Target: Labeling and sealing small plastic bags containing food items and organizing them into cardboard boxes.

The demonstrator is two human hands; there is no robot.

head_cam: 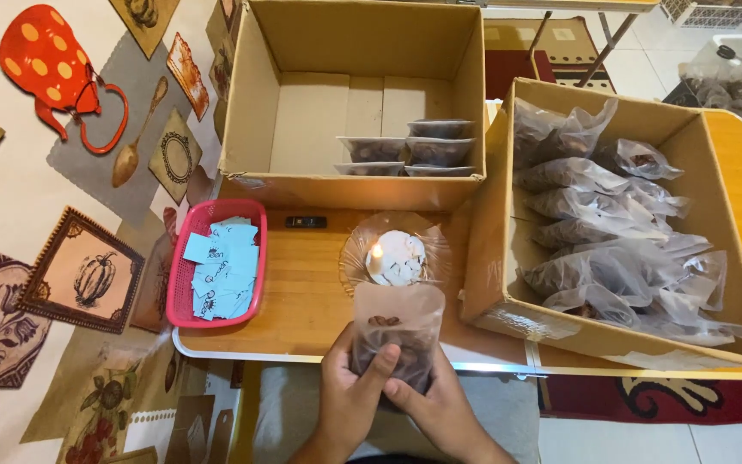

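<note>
Fingers (369, 369) of both my left hand (349, 399) and right hand (440, 408) grasping 1 clear plastic bag of brown pieces (397, 331), upright at the table edge (302, 357) before the lit candle dish (394, 256); mouth unsealed, so sealing at the flame looks next.

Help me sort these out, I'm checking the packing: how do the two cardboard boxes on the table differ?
The far box is mostly bare inside, with a few flat sealed packs stacked in rows at its right end. The near box on the right is heaped full with loose, crumpled clear bags of dark contents. The far box sits square to the table; the near box is turned at an angle. Both are open-topped brown cardboard.
</note>
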